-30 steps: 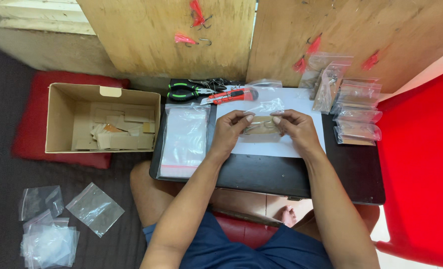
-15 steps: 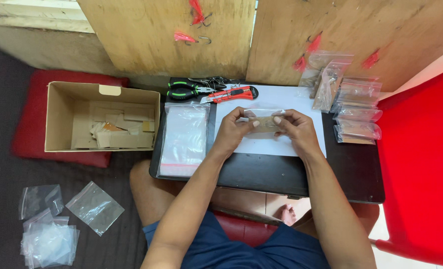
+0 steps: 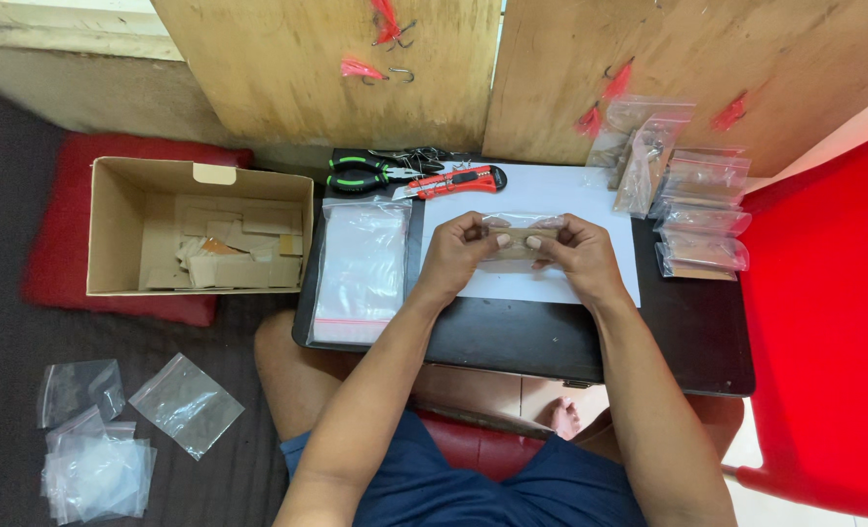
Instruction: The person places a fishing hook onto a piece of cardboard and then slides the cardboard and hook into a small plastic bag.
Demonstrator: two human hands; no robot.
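Both my hands hold one small clear plastic bag [image 3: 520, 232] with a brown cardboard piece inside, just above a white sheet [image 3: 590, 195] on the black table [image 3: 687, 322]. My left hand [image 3: 458, 256] pinches the bag's left end. Its right end sits between the fingers of my right hand [image 3: 578, 259]. A stack of empty clear zip bags [image 3: 361, 268] lies left of my left hand.
Green-handled pliers [image 3: 361, 174], metal clips and a red utility knife [image 3: 458, 182] lie at the table's back. Several filled bags [image 3: 697, 210] pile at the right. An open cardboard box [image 3: 112, 229] of brown pieces sits left on a red cushion. Loose bags [image 3: 112, 439] lie on the floor.
My hands have shifted the bag slightly toward the table's back and closed in on its two ends. Everything else stays where it was.
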